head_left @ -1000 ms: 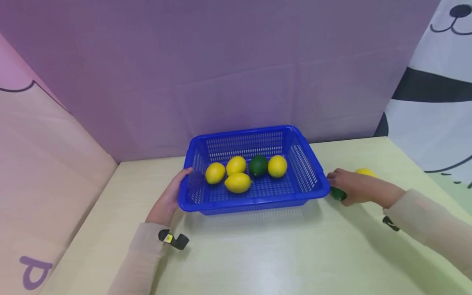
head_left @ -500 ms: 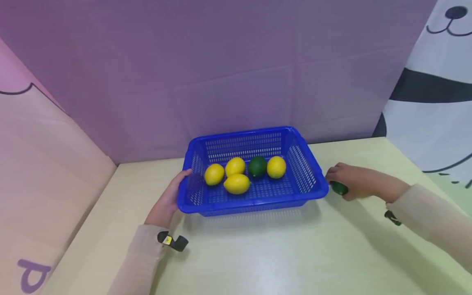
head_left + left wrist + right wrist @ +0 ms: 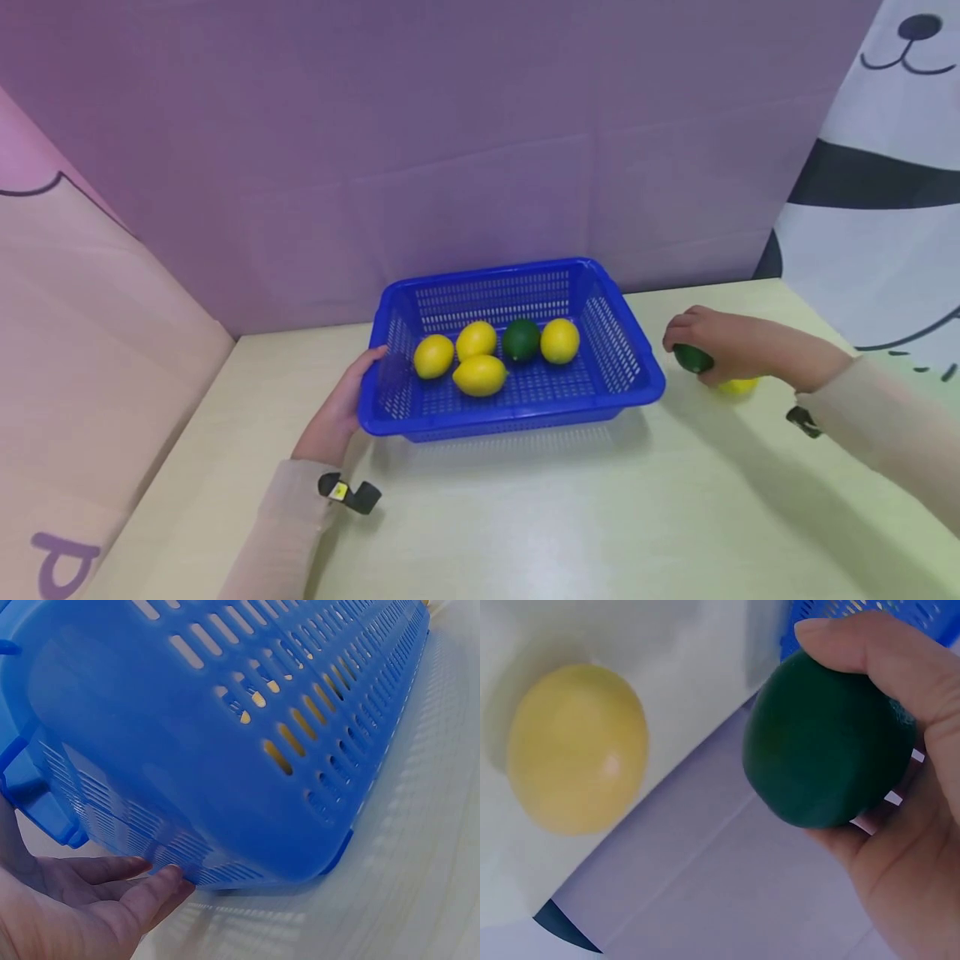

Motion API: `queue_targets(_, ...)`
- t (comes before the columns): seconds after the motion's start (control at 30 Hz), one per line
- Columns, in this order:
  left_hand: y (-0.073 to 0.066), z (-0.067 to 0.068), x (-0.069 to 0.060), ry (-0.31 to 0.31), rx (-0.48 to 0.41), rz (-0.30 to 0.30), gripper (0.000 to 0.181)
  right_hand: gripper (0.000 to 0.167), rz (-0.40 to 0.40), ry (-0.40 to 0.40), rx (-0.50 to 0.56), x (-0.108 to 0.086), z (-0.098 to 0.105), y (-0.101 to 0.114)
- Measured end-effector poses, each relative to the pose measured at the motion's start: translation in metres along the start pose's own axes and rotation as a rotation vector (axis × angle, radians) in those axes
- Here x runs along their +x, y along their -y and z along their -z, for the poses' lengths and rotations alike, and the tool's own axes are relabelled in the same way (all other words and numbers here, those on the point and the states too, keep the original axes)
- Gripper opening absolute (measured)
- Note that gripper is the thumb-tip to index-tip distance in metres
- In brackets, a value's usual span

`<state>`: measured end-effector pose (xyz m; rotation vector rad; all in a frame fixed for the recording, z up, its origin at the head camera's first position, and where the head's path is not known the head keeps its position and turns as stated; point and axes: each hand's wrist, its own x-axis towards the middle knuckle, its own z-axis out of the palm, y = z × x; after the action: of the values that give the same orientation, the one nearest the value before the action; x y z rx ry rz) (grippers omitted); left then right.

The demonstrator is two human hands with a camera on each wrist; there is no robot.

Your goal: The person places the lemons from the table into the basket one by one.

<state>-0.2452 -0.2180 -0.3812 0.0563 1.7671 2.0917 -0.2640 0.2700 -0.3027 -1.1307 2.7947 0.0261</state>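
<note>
A blue plastic basket (image 3: 510,414) holds several yellow lemons (image 3: 480,376) and one dark green lime (image 3: 521,341). At its left end my left hand (image 3: 337,414) grips the basket, the thumb over the rim. In the left wrist view, fingers (image 3: 154,894) touch the outer wall from below. My right hand (image 3: 731,340), to the right of the basket, holds a second dark green lime (image 3: 817,742) between thumb and fingers, raised above the table. Another lemon (image 3: 577,750) lies on the table, partly hidden below that hand in the head view.
The pale table (image 3: 517,517) runs up to a purple cloth wall (image 3: 480,167) close behind the basket. A cream panel (image 3: 97,333) stands on the left, and a printed panda-like panel (image 3: 862,250) on the right.
My right hand has lifted the lime upward, and the lemon now shows under the hand instead of behind it. My left hand stays on the basket, which keeps its place.
</note>
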Motion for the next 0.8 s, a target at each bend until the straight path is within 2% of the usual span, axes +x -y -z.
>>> queue_targets(0.2, 0.001, 0.001, -0.001, 0.004, 0.004, -0.003, 0.066, 0.043, 0.001, -0.022, 0.010, 0.003, 0.009, 0.003)
queue_targets(0.4, 0.002, 0.001, -0.001, 0.011, 0.000, -0.002, 0.067, 0.043, 0.019, -0.047, -0.029, 0.006, 0.018, 0.007)
queue_targets(0.6, 0.001, -0.001, -0.001, -0.005, -0.004, 0.002, 0.067, 0.044, -0.001, -0.031, -0.060, 0.011, 0.034, 0.015)
queue_targets(0.8, 0.000, -0.002, 0.000, -0.012, -0.017, 0.000, 0.066, 0.045, 0.018, -0.012, -0.073, 0.025, 0.046, 0.029)
